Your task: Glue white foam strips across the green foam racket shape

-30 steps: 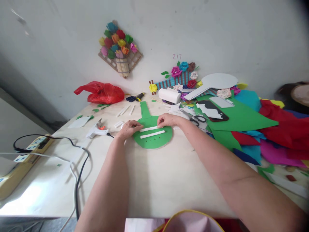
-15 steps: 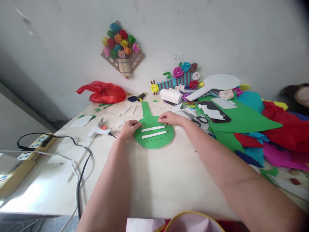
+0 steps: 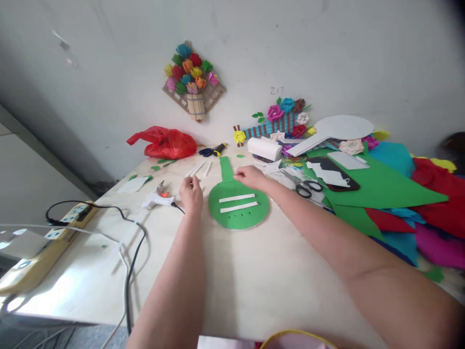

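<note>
Left hand (image 3: 191, 193): fingers curled, tips at the loose strips (image 3: 199, 168); whether it pinches one cannot be told. Right hand (image 3: 249, 175): fingers together, flat on the paddle (image 3: 240, 217), which lies mid-table bearing two laid strips (image 3: 237, 198). Hazard: the glue gun (image 3: 157, 199) sits just beside the left wrist, so contact could burn.

Place: a paper-craft work corner
Desk (image 3: 254, 281): glue gun (image 3: 157, 198), scissors (image 3: 308, 188), coloured paper sheets (image 3: 381, 186)
Wall (image 3: 327, 48): paper-flower basket (image 3: 192, 77) on display
Power: extension strip (image 3: 54, 232)
</note>
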`<state>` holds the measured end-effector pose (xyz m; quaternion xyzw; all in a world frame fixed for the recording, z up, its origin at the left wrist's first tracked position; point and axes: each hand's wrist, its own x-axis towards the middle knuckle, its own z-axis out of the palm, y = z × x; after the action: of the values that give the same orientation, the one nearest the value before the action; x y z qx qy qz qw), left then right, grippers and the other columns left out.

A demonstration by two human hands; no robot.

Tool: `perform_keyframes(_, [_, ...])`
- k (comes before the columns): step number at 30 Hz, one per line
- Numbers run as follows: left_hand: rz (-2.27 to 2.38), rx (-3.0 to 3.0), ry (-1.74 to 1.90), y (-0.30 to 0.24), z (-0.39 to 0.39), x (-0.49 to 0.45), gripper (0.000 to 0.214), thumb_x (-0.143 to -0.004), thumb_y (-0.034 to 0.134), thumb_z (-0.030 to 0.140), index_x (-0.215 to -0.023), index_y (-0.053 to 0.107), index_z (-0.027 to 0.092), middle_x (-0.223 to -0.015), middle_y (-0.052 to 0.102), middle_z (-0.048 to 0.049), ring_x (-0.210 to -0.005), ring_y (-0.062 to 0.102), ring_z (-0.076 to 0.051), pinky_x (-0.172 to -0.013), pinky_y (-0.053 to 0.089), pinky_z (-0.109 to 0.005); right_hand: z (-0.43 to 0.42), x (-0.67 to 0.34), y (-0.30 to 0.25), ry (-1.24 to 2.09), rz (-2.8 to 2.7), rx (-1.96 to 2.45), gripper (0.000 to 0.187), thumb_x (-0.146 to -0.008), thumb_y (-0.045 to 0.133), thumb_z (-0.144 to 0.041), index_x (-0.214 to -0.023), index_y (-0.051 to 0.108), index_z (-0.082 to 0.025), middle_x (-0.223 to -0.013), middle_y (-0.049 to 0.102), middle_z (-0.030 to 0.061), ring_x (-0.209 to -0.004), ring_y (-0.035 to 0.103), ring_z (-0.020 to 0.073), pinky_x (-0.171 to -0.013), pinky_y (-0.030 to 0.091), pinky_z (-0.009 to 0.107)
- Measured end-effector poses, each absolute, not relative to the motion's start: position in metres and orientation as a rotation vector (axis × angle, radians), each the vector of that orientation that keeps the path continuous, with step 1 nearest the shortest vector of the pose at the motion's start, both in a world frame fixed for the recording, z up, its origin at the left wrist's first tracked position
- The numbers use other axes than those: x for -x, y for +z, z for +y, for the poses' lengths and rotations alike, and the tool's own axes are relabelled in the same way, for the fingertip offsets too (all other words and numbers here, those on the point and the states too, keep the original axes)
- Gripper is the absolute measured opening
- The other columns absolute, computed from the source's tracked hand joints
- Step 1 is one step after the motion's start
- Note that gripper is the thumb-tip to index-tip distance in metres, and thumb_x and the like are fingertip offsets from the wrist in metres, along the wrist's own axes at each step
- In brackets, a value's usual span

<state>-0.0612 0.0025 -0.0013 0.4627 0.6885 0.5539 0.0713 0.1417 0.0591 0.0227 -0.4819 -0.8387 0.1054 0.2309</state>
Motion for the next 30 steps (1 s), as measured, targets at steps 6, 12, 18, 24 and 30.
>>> perform_keyframes(6, [2.292,-1.15,1.796,0.004,0.001,0.059,0.026,-0.08,0.035,0.04,-0.082,0.051,0.021,-0.079,0.057,-0.0037,-0.078,0.053,-0.018,-0.072,0.037,-0.028,0.073,-0.092,0.029,0.192,-2.592,1.307,0.034,-0.077,0.047,-0.02,-0.109,0.06,-0.021,-0.115,0.059,0.0057,-0.101,0.054,0.021,-0.079,0.04,0.027])
perform_keyframes(12, [2.337,-1.228,1.829,0.008,0.0,0.052,0.023,-0.082,0.035,0.035,-0.081,0.052,0.02,-0.088,0.058,-0.0072,-0.089,0.051,-0.02,-0.081,0.035,-0.031,0.095,-0.047,0.028,-0.088,-2.803,1.294,0.043,-0.074,0.048,-0.009,-0.115,0.056,-0.019,-0.119,0.055,0.0124,-0.106,0.051,0.0256,-0.086,0.04,0.034])
perform_keyframes(18, [2.359,-1.24,1.86,0.007,0.001,0.05,0.025,-0.082,0.036,0.037,-0.084,0.054,0.02,-0.091,0.058,-0.0105,-0.102,0.043,-0.024,-0.086,0.032,-0.035,0.114,-0.017,0.021,-0.326,-2.886,1.167,0.034,-0.08,0.04,-0.007,-0.107,0.059,-0.012,-0.114,0.056,0.0159,-0.107,0.05,0.025,-0.088,0.038,0.036])
perform_keyframes(24, [2.333,-1.254,1.832,0.007,0.003,0.048,0.024,-0.083,0.036,0.035,-0.084,0.056,0.02,-0.089,0.058,-0.0099,-0.102,0.043,-0.023,-0.086,0.032,-0.035,0.118,-0.016,0.019,-0.429,-2.951,0.951,0.03,-0.081,0.038,-0.008,-0.101,0.06,-0.003,-0.104,0.06,0.0216,-0.1,0.054,0.026,-0.082,0.041,0.037])
perform_keyframes(30, [2.345,-1.246,1.826,0.005,0.007,0.049,0.027,-0.082,0.036,0.037,-0.084,0.058,0.021,-0.087,0.059,-0.0089,-0.099,0.046,-0.022,-0.085,0.033,-0.034,0.112,-0.038,0.037,0.109,-2.422,0.937,0.022,-0.081,0.041,-0.012,-0.092,0.06,-0.01,-0.1,0.062,0.0129,-0.094,0.056,0.0192,-0.081,0.043,0.031])
